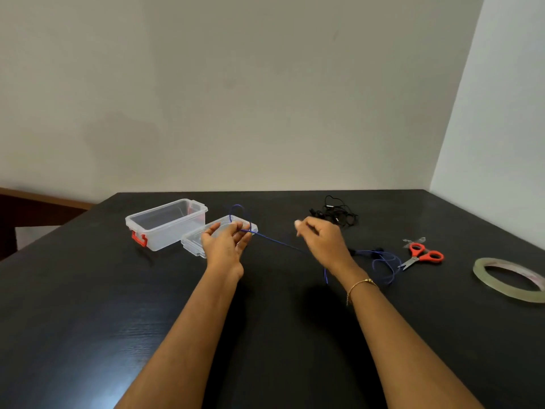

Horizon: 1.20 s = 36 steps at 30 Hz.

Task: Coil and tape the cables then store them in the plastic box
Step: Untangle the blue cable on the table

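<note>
Thin blue cable point(277, 242) stretched taut above the black tabletop point(88, 305), between left hand point(225, 245) and right hand point(323, 242); one small loop point(239, 214) already standing up over the left fingers point(236, 228), which look curled loosely around the wrap. Right fingers point(306, 227) bunched as if pinching the strand, though exact contact blurred; slack tail point(383, 261) trailing on the tabletop behind the right wrist, near the red scissors point(424, 255)

Light, limp, slightly springy by the look: likely to unwind once tension drops, so best pinched where turns cross, not along the free run. Smooth jacket, probably slippery under a loose hold

Black cable point(339, 215) heaped in a tangle at the far side, untouched; softer still, likely to snag on itself. Tape roll point(510, 278) flat at the right edge. Clear plastic box point(166, 224) open and apparently nothing inside, lid point(191, 242) lying just beside it under the left hand
</note>
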### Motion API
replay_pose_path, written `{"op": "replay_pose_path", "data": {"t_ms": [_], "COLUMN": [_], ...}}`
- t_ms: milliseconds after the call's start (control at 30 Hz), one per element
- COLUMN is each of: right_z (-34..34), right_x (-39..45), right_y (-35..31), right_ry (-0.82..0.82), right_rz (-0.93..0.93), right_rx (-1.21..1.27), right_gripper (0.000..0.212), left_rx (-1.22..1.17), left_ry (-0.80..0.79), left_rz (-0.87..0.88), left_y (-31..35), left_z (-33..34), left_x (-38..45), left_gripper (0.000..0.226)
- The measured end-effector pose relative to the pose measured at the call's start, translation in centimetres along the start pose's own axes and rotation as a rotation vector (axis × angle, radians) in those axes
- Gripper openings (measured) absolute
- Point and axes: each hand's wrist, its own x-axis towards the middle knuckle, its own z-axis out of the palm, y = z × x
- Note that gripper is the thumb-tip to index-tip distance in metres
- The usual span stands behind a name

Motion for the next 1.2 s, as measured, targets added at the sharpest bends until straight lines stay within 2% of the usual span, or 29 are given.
{"op": "replay_pose_path", "data": {"t_ms": [67, 133, 200, 333, 433, 467, 567, 700, 767, 800, 900, 967, 1067, 1200], "right_z": [0.2, -0.1, -0.6, -1.5, -1.8, -1.9, -2.0, -2.1, -1.7, -1.3, 0.0, 0.9, 2.1, 3.0], "right_x": [-0.4, -0.6, -0.5, -0.3, -0.3, -0.3, -0.3, -0.3, -0.4, -0.5, -0.7, -0.9, -1.2, -1.5], "right_y": [0.4, 0.5, 0.6, 1.1, 1.5, 1.6, 2.1, 2.6, 2.0, 1.5, -0.9, -2.3, -3.4, -3.3], "right_ry": [-0.104, -0.194, -0.224, -0.181, -0.190, -0.195, -0.199, -0.280, -0.238, -0.214, -0.128, -0.073, -0.083, -0.192], "right_rz": [-0.122, -0.148, -0.140, -0.133, -0.081, -0.058, -0.003, 0.147, 0.126, 0.086, -0.065, -0.163, -0.186, -0.131], "right_rx": [-0.251, -0.441, -0.579, -0.686, -0.756, -0.772, -0.806, -0.871, -1.010, -1.058, -1.058, -1.010, -0.792, -0.600], "right_gripper": [0.033, 0.037, 0.040, 0.045, 0.053, 0.055, 0.054, 0.042, 0.029, 0.030, 0.054, 0.060, 0.042, 0.025], "left_rx": [0.071, 0.072, 0.066, -0.086, -0.202, -0.169, 0.125, 0.425, 0.531, 0.573, 0.699, 0.706, 0.626, 0.588], "left_ry": [0.012, 0.003, -0.065, -0.259, -0.378, -0.397, -0.358, -0.333, -0.381, -0.416, -0.527, -0.585, -0.645, -0.675], "left_rz": [-0.008, -0.054, -0.058, -0.082, 0.042, 0.084, 0.177, 0.250, 0.284, 0.298, 0.282, 0.223, 0.149, 0.101], "left_y": [-0.2, -0.1, 0.2, 0.8, 1.0, 1.0, 0.5, -0.2, -0.4, -0.6, -1.2, -1.6, -1.7, -1.3], "left_z": [0.2, 0.4, 0.4, 0.3, 0.3, 0.4, 0.6, 0.4, 0.2, 0.2, 0.3, 0.4, 0.5, 0.6], "left_x": [0.0, -0.1, 0.0, -0.6, -0.8, -0.9, -0.7, -0.4, -0.8, -1.1, -1.8, -2.0, -2.6, -3.3], "left_gripper": [0.024, 0.009, 0.017, 0.021, 0.032, 0.036, 0.041, 0.039, 0.036, 0.036, 0.038, 0.042, 0.048, 0.052]}}
